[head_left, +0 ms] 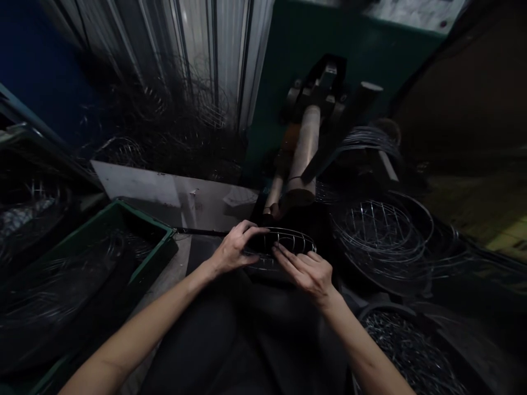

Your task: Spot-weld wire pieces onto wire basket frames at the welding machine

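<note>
A round wire frame (293,239), made of thin shiny rings joined by short cross wires, is held tilted in front of me above my dark-clad lap. My left hand (234,248) grips its left side, fingers over the upper ring and thumb lower down. My right hand (307,272) holds the right side, with the index finger stretched to the cross wires near the middle. The lower part of the frame is dark and partly hidden by my fingers. Just beyond my hands, a thick metal cylinder (305,151) of a green machine (370,60) points towards me.
On the right, wire rings and round grids (376,230) lie piled, above a tub (366,314) of small metal pieces. Wire coils (366,138) hang by the machine. At left stands a green crate (152,263); a pale board (140,186) and tangled wire (164,120) lie behind it.
</note>
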The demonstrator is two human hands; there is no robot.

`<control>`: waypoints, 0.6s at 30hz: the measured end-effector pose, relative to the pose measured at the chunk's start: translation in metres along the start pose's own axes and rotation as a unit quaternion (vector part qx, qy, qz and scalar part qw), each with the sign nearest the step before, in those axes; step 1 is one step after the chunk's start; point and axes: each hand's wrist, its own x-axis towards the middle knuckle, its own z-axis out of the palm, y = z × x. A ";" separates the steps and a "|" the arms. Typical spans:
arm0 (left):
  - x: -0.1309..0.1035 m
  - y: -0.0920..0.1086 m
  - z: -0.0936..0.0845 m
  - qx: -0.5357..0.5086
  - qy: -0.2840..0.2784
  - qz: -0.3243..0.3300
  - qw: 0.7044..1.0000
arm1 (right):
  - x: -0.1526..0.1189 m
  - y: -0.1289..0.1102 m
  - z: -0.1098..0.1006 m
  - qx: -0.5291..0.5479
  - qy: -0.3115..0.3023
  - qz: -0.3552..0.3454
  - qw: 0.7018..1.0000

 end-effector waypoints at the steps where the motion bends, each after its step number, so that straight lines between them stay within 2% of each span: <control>1: 0.000 0.000 0.001 0.001 0.003 -0.001 1.000 | -0.001 0.000 0.000 -0.005 0.004 -0.001 1.000; 18: 0.004 -0.009 0.012 0.069 0.071 0.050 0.994 | -0.001 0.000 0.002 -0.063 0.003 -0.010 0.998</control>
